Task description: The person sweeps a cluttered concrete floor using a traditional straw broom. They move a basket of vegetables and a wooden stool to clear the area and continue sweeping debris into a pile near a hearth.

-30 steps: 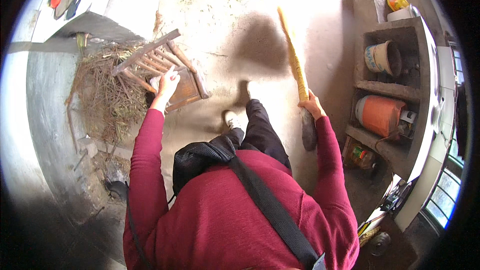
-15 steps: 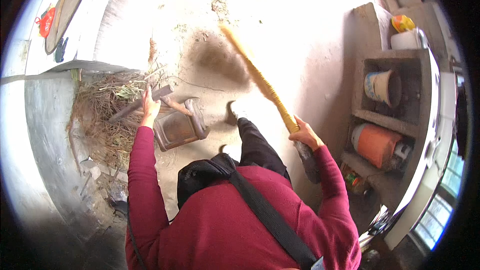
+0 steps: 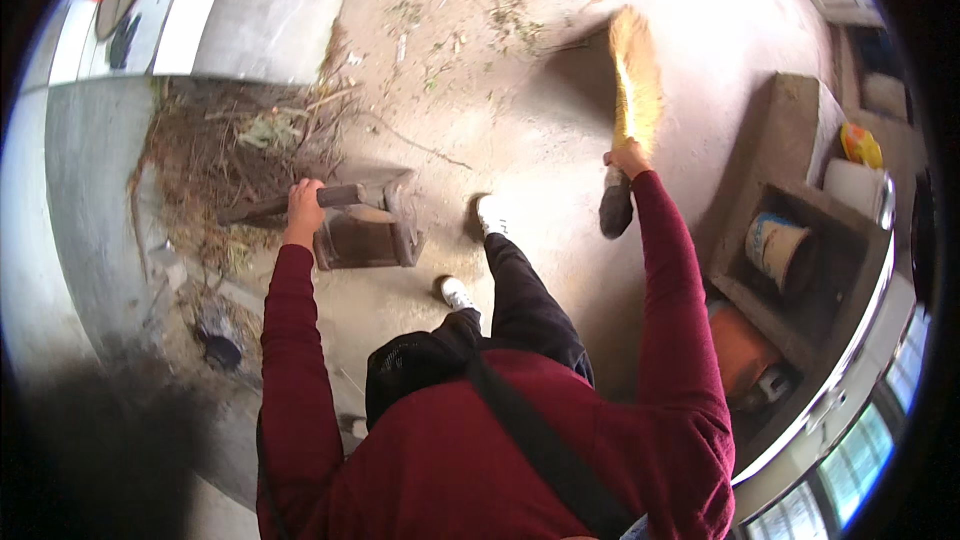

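My left hand [image 3: 304, 208] is closed over the top bar of a small wooden chair [image 3: 365, 243], which is tipped beside a heap of twigs. My right hand [image 3: 627, 156] grips a broom [image 3: 636, 80] out ahead of me on the right. The broom's yellow bristle end points away from me and is slightly blurred, and its dark butt end [image 3: 615, 205] sticks out behind my hand. Whether the bristles touch the floor, I cannot tell.
Dry twigs and straw [image 3: 245, 155] lie heaped at the left against a grey block. Leaf scraps [image 3: 510, 0] are scattered on the far floor. A concrete shelf unit [image 3: 800, 120] on the right holds a bucket [image 3: 778, 250] and an orange-red container [image 3: 740, 350].
My right arm has reached forward and to the right, swinging the broom from a leftward slant to nearly straight ahead. My left hand still holds the chair, which sits at a slightly different angle.
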The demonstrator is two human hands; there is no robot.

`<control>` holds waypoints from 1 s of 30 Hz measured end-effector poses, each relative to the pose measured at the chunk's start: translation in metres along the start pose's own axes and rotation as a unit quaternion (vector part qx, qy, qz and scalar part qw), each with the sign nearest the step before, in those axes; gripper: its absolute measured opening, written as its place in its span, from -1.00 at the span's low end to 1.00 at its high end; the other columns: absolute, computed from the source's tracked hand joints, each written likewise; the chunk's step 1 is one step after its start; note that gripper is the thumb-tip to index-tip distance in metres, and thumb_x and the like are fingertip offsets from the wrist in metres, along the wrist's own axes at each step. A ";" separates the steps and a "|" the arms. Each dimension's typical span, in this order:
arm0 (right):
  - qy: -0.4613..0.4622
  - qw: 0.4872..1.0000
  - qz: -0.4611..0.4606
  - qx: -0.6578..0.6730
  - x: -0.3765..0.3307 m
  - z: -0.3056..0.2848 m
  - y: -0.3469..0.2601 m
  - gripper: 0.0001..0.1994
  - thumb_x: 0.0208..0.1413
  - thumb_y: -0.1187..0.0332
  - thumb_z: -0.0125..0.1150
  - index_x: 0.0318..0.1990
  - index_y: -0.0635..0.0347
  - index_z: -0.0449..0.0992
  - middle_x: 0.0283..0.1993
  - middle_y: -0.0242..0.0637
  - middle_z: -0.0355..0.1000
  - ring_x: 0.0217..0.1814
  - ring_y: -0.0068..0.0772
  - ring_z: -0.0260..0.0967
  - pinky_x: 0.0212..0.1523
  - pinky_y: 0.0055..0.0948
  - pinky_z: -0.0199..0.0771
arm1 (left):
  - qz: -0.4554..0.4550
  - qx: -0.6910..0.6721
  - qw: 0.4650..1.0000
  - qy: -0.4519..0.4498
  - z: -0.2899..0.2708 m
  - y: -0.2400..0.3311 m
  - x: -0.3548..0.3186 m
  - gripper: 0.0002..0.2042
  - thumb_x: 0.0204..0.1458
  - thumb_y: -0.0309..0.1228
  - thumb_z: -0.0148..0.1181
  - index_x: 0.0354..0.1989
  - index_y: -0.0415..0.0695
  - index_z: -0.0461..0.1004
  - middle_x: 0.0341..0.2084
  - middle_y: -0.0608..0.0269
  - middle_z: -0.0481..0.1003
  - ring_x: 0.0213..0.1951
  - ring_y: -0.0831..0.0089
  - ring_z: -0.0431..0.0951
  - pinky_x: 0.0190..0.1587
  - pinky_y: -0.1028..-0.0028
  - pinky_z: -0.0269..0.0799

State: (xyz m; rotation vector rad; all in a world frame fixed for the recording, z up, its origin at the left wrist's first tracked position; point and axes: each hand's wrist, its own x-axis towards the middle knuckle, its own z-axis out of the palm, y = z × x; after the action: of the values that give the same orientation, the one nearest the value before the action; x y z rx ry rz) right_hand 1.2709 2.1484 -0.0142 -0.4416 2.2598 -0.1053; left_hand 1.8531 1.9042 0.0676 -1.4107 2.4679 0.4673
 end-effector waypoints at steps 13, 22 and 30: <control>-0.200 0.932 -0.302 -0.021 -0.184 0.015 -0.043 -0.09 -0.50 0.38 0.24 0.20 0.24 0.00 -0.15 0.07 0.35 -0.12 -0.14 0.33 -0.08 -0.39 0.31 | 0.051 -0.030 0.974 -0.219 -0.013 0.011 -0.170 -0.62 -0.51 -0.42 0.32 -0.36 0.00 0.44 -0.52 0.20 0.50 -0.37 0.19 0.49 -0.27 0.26 0.35; -0.141 0.966 -0.208 -0.054 -0.179 0.116 0.003 -0.21 -0.54 0.31 0.27 0.03 0.35 0.16 -0.24 0.07 0.38 -0.16 -0.09 0.36 -0.16 -0.34 0.38 | 0.065 -0.064 0.982 -0.163 0.017 0.005 -0.238 -0.64 -0.46 -0.51 0.17 -0.33 -0.03 0.49 -0.55 0.16 0.49 -0.39 0.18 0.48 -0.29 0.26 0.36; -0.299 0.916 -0.236 0.126 -0.295 0.161 0.013 -0.20 -0.34 0.52 0.20 0.20 0.21 0.03 -0.46 -0.34 0.30 -0.61 -0.54 0.27 -0.63 -0.54 0.35 | 0.107 -0.044 0.990 -0.079 0.056 -0.008 -0.333 -0.65 -0.46 -0.53 0.12 -0.34 -0.05 0.52 -0.51 0.06 0.49 -0.36 0.14 0.48 -0.26 0.27 0.39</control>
State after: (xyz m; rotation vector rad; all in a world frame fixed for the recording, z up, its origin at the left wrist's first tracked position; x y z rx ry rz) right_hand 1.5665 2.2738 0.0865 -0.7561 1.4824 -0.4414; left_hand 2.0281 2.1832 0.1406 -1.0954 2.5055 0.7119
